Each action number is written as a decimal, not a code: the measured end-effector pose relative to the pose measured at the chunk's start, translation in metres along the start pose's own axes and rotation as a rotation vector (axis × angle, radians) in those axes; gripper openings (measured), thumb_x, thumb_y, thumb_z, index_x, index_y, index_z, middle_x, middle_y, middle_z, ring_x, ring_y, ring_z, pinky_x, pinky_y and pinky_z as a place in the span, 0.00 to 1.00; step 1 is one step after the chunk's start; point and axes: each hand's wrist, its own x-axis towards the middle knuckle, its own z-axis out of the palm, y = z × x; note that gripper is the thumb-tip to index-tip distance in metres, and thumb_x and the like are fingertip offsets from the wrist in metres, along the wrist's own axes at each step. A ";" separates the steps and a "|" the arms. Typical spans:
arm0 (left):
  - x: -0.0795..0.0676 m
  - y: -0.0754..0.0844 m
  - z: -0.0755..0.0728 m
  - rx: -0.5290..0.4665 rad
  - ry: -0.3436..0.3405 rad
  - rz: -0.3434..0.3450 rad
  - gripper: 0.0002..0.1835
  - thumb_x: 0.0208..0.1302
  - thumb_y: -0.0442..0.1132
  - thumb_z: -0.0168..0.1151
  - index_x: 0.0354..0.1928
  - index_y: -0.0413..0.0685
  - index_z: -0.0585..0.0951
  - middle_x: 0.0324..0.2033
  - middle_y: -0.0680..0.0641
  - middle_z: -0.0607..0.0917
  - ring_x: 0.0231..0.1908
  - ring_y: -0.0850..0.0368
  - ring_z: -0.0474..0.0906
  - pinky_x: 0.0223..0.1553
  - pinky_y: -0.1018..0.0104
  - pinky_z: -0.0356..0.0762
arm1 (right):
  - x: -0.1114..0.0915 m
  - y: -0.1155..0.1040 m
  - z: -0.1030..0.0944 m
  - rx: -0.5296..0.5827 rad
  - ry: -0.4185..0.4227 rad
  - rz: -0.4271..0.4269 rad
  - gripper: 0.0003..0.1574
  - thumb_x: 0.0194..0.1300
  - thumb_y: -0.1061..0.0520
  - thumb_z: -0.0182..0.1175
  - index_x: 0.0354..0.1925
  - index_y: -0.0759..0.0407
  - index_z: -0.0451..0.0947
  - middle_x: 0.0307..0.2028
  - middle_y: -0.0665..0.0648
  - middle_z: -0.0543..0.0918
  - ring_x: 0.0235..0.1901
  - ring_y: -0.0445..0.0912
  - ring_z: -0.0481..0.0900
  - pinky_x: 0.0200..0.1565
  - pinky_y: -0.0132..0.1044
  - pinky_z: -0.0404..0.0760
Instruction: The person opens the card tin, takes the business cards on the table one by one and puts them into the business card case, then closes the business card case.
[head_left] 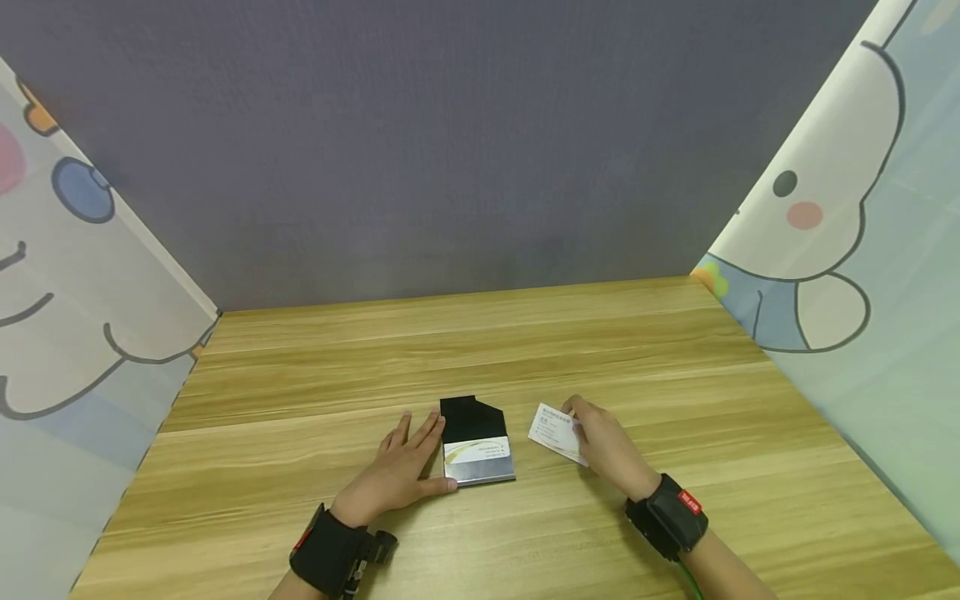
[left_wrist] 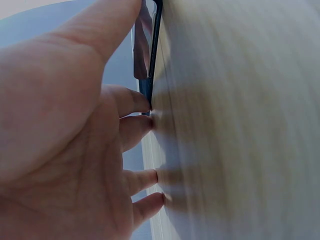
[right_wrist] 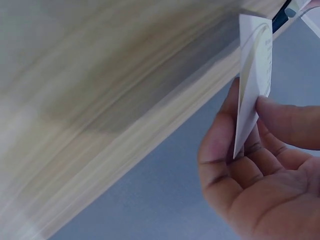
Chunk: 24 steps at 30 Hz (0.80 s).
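A business card case [head_left: 478, 472] with a black inside and a shiny metal front lies opened flat on the table. In its metal pocket sits a white business card [head_left: 476, 450] with a yellow curve. My left hand [head_left: 397, 475] rests beside the case, fingers extended, its fingertips and thumb touching the case's left edge. In the left wrist view the fingertips [left_wrist: 145, 200] press on the tabletop. To the right of the case, my right hand [head_left: 607, 446] pinches white business cards [head_left: 553, 433] between thumb and fingers; the right wrist view shows their edges slightly parted.
The wood-grain table [head_left: 337, 358] runs back to a dark grey panel [head_left: 450, 167]. Cartoon-printed side panels stand at the left [head_left: 90, 275] and right [head_left: 847, 250]. Each wrist wears a black strap, and a green cable [head_left: 692, 581] trails from the right one.
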 end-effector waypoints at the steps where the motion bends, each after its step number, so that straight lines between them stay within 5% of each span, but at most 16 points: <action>1: 0.000 0.000 0.000 0.001 -0.001 0.000 0.48 0.55 0.62 0.56 0.69 0.41 0.52 0.70 0.40 0.51 0.65 0.29 0.35 0.60 0.30 0.46 | 0.001 0.000 0.000 0.000 0.005 -0.004 0.15 0.55 0.77 0.53 0.40 0.64 0.73 0.35 0.65 0.82 0.32 0.49 0.78 0.28 0.40 0.78; 24: 0.001 0.002 -0.001 0.009 -0.003 -0.013 0.48 0.55 0.62 0.56 0.69 0.41 0.52 0.70 0.39 0.52 0.65 0.29 0.36 0.60 0.30 0.47 | 0.020 -0.034 0.009 0.052 0.043 -0.077 0.15 0.54 0.76 0.55 0.36 0.60 0.75 0.35 0.61 0.83 0.32 0.45 0.76 0.32 0.43 0.80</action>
